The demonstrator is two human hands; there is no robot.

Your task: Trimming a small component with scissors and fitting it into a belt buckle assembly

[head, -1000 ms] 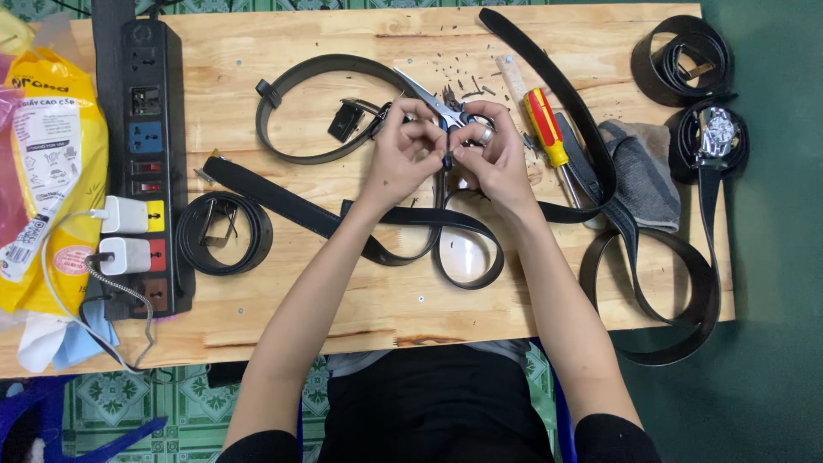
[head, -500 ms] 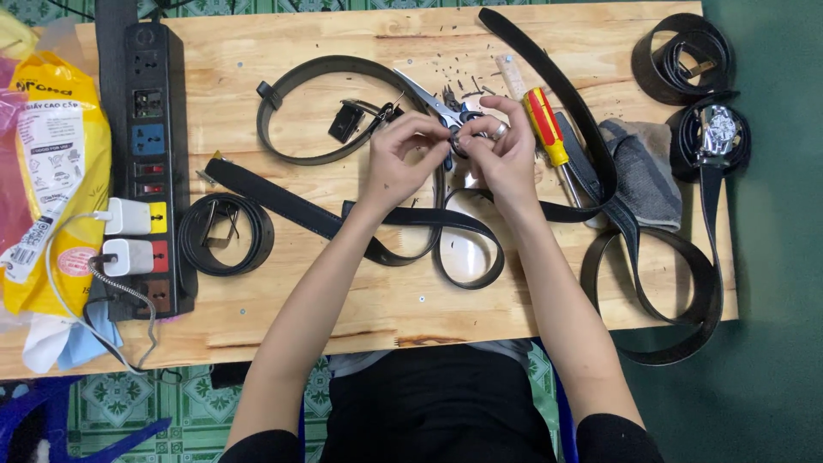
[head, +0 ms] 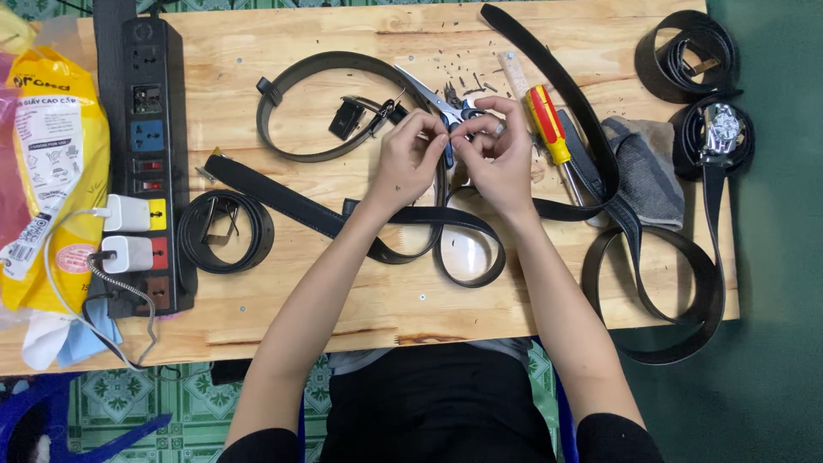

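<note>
Leather strap, black and narrow, is what both hands work on: the belt (head: 403, 219) runs from the left of the wooden table (head: 283, 300), loops below the wrists and rises between the hands to the fingertips. It looks light and limp along its length, bending freely into loops, yet fairly stiff across its width, so it should not fold under a pinch. The smooth face may be a little slippery; the best hold is probably close to the end, thumb on one face and forefinger on the other.

The left hand (head: 405, 163) has thumb and forefinger pressed together on something small at that end, the other fingers curled loosely. The right hand (head: 497, 159) meets it, fingertips bunched and pinching at the same spot; a ring shows on one finger. What sits between the fingertips is too small to tell, perhaps the belt's tip or a fitting. The strap end lies right at the pinch, with the rest hanging below both palms.

Just behind the fingers lie scissors (head: 433, 99), and beside the right hand a screwdriver (head: 549, 129) with a red and yellow handle. A power strip (head: 146, 94) lies far left.
</note>
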